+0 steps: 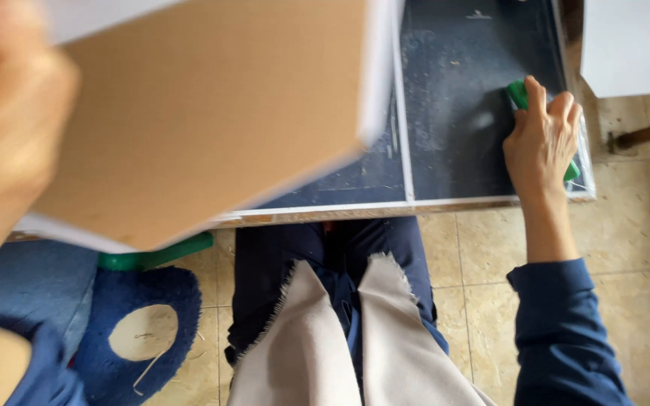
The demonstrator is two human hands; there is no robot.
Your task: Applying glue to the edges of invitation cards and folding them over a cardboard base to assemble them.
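Observation:
My left hand (9, 143), blurred and close to the camera at the far left, holds up a brown cardboard sheet (212, 113) with white edges; it covers much of the dark table (453, 150). My right hand (543, 139) rests on the table's right side, fingers curled over a green object (519, 94) of which only the ends show. Beige cloth (340, 346) lies across my lap over dark blue trousers.
The dark table top is dusty and has a metal rim (385, 210) along its near edge. A blue mat with a round hole (144, 331) and a green piece (156, 257) lie on the tiled floor at left. A white sheet (633, 45) is at top right.

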